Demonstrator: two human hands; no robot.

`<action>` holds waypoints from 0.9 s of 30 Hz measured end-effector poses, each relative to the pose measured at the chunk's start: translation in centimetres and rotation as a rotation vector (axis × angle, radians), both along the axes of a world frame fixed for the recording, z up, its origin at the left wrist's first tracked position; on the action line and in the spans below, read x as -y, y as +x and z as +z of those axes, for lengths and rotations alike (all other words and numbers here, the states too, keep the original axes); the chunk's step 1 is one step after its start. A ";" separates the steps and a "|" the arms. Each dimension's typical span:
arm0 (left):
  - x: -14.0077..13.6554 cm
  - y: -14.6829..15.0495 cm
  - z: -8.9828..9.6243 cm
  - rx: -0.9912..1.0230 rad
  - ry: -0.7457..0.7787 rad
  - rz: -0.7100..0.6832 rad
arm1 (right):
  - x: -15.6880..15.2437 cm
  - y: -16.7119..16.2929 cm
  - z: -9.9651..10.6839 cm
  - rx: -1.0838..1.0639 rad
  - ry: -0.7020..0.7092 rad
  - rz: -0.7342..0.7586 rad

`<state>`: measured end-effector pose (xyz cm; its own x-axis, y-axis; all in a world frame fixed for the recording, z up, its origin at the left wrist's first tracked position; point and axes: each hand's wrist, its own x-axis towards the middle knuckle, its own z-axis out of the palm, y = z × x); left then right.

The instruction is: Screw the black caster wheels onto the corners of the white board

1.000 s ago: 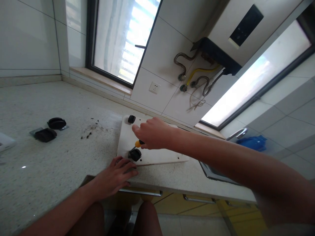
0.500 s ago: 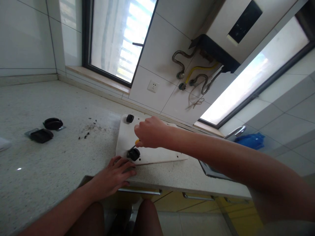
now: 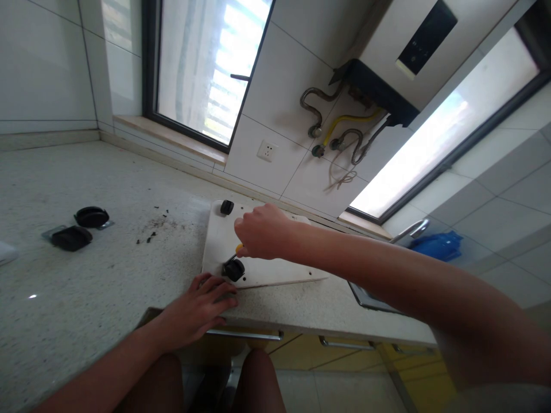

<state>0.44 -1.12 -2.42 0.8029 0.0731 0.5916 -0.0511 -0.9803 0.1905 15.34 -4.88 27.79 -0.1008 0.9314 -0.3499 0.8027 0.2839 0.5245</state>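
A white board [image 3: 275,269] lies on the countertop with a black caster wheel [image 3: 233,269] at its near left corner and another caster [image 3: 227,207] at its far left corner. My right hand [image 3: 264,232] is closed around a screwdriver [image 3: 239,248] with a yellow handle. The screwdriver's shaft slants down to the base of the near caster; its tip is hard to make out. My left hand [image 3: 209,307] rests at the board's near left corner, fingers spread, the fingertips touching its edge beside the near caster.
Two loose black casters [image 3: 72,237] with metal plates lie on the speckled countertop [image 3: 116,287] at left. Dark crumbs [image 3: 152,235] are scattered between them and the board. A sink [image 3: 370,298] with a faucet [image 3: 411,229] and a blue item [image 3: 437,246] is at right.
Almost nothing differs. The view has shifted very slightly; both hands, the screwdriver and the board keep their places.
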 end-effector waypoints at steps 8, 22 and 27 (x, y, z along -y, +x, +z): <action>0.0 0.0 0.0 0.012 -0.008 -0.005 | 0.0 0.0 -0.2 -0.010 0.006 0.003; -0.1 0.0 0.0 -0.004 0.021 0.010 | 0.0 -0.1 -0.2 -0.022 0.014 0.008; -0.1 -0.1 -0.1 -0.016 0.025 0.007 | 0.0 -0.1 -0.2 -0.017 0.018 0.019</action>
